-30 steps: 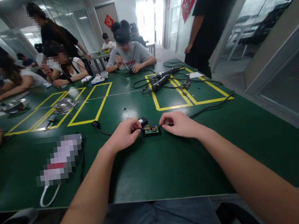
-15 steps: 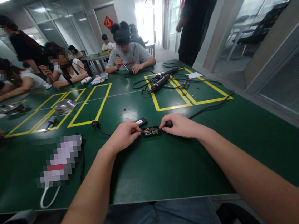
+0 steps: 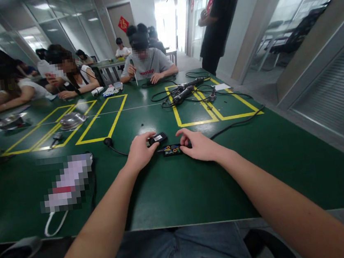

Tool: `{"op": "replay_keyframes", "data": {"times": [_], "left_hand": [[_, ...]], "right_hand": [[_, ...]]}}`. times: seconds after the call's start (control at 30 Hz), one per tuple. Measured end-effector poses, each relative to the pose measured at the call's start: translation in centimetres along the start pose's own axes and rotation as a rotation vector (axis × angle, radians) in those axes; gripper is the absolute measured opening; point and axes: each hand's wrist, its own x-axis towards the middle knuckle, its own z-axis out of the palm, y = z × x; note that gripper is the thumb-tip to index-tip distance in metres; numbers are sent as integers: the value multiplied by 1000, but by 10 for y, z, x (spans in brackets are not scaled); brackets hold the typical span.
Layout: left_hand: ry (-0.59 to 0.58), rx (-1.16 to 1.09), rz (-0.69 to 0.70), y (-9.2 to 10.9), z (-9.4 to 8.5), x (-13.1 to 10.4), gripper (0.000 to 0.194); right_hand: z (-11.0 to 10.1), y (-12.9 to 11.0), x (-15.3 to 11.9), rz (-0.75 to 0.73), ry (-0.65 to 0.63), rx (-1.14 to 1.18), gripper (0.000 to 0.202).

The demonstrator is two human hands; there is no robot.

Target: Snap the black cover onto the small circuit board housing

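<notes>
While my left hand [image 3: 139, 151] pinches the small black cover [image 3: 157, 138] and my right hand [image 3: 199, 145] presses fingertips on the open circuit module [image 3: 171, 149] lying on the green table [image 3: 179, 194], it seems light, stiff, fragile: edges only.

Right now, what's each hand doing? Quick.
Left hand: fingers closed on the small black cover.
Right hand: fingers curled against the open circuit board case on the table, holding it steady.
</notes>
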Motion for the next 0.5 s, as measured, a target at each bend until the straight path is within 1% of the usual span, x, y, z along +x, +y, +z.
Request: {"op": "replay_keyframes", "data": {"times": [0.03, 0.1, 0.13, 0.2, 0.23, 0.3, 0.4, 0.43, 0.5], "left_hand": [[8, -23, 39, 3, -2, -2, 40], [-52, -91, 127, 9, -5, -5, 40], [-103, -114, 171, 11, -6, -7, 39], [-214, -140, 236, 13, -5, -9, 38], [-259, -144, 256, 13, -4, -9, 37], [-310, -149, 269, 12, -2, -10, 38], [-310, -143, 262, 10, 0, -9, 39], [-304, -135, 259, 10, 0, -9, 39], [-295, -109, 253, 11, 0, -9, 39]], "right_hand": [[0, 0, -1, 5, 4, 9, 56], [-1, -1, -3, 8, 4, 22, 74], [-2, -1, -3, 7, 2, 24, 81], [-5, 0, -4, -1, -7, 13, 83], [-6, 1, -4, -8, -12, -1, 80], [-7, 2, -3, -30, -26, -41, 63], [-9, 2, -1, -54, -54, -89, 34], [-9, 1, 0, -52, -59, -93, 30], [-9, 1, 1, -40, -60, -91, 30]]}}
